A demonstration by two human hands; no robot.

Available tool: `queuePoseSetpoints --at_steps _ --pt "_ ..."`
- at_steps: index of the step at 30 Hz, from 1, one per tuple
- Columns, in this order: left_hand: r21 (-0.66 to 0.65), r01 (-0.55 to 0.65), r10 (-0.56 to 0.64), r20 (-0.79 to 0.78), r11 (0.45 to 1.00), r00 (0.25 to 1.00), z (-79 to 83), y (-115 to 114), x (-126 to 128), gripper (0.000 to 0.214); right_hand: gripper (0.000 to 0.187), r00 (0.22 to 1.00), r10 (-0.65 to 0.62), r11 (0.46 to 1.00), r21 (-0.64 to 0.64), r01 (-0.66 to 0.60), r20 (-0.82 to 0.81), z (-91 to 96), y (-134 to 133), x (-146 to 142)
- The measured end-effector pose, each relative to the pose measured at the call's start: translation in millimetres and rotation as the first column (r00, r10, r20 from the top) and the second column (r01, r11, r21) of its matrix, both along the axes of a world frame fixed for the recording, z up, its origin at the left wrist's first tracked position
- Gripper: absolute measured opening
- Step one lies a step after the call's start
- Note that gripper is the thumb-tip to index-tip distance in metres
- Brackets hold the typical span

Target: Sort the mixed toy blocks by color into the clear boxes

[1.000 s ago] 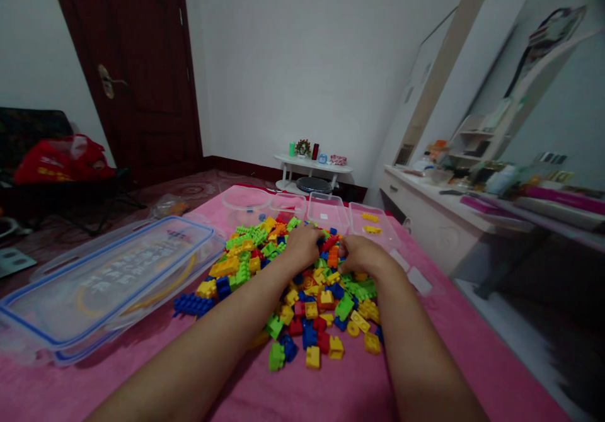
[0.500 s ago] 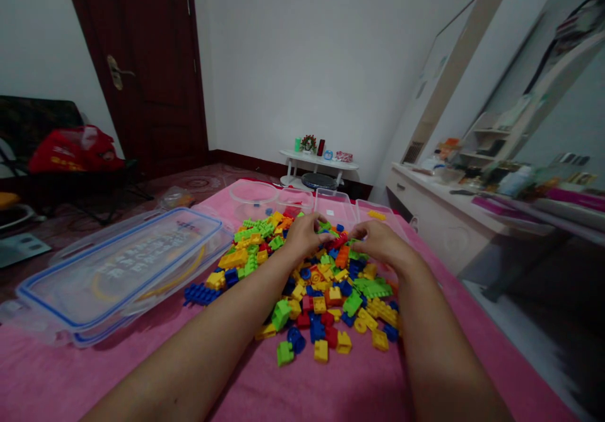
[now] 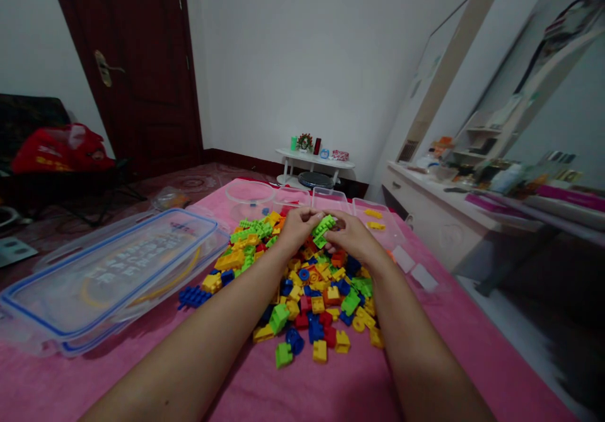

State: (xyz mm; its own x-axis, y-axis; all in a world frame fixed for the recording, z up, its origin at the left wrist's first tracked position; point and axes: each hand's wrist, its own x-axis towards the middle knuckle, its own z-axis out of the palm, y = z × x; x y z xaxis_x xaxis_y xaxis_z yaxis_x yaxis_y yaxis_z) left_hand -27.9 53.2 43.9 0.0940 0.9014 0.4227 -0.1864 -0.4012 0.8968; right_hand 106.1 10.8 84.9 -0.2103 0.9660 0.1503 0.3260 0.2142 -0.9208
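Observation:
Both my hands are raised together over the far part of a pile of plastic building blocks. Light green studded building blocks sit between them, pinched by the fingers of my left hand and my right hand. Whether these green pieces are joined or only pressed together I cannot make out. Below the hands, the pile mixes yellow, blue, red, orange and green pieces on a pink cloth. My hands and forearms cover part of it.
Clear plastic containers stand behind the pile; the right one holds yellow blocks. A round clear tub is at back left. A large blue-rimmed lidded box lies left. White pieces lie right of my forearm.
My hands have come closer together, the right one moving left, and green blocks now show between them. A second yellow block and the white pieces have come into sight on the right.

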Motion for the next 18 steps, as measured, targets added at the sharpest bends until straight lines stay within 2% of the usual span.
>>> queuePoseSetpoints --at_steps 9,14,18 --pt "0.021 -0.104 0.104 -0.012 0.994 0.994 -5.2 5.9 2.4 0.011 0.04 0.985 -0.133 0.99 0.04 0.138 -0.112 -11.7 9.3 -5.9" --pt "-0.018 -0.209 0.21 0.062 0.978 0.976 -6.8 9.8 1.8 0.01 0.029 0.971 -0.181 0.983 0.004 0.184 -0.156 -10.5 5.9 -10.3" --pt "-0.13 -0.251 0.271 0.172 0.959 0.947 -7.6 12.1 -0.8 0.016 0.028 0.918 -0.25 0.962 0.028 0.271 -0.308 -6.2 7.5 -6.5"
